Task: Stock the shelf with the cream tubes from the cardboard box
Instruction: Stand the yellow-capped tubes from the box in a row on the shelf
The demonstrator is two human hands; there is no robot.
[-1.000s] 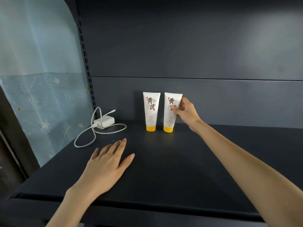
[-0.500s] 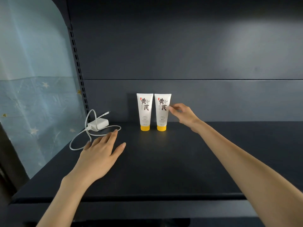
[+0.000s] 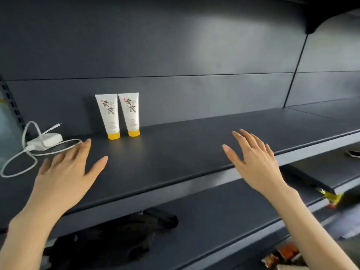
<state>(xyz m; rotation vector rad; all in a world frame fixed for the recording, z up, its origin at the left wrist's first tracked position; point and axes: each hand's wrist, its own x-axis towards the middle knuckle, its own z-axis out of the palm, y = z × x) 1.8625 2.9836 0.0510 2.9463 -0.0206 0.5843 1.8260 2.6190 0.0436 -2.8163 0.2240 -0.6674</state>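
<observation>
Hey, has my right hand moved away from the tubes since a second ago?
Yes. The right hand has pulled back from the right-hand tube toward the front edge of the shelf, open and empty.

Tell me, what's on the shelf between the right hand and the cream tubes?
Nothing. The head view shows only bare shelf between the right hand and the cream tubes.

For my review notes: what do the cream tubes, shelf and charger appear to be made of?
Left cream tube and right cream tube: probably soft plastic, satin white, printed lettering, smooth yellow caps. Shelf: looks like painted metal, matte dark grey, faint sheen under the light. Charger and cable: smooth white plastic, apparently.
</observation>
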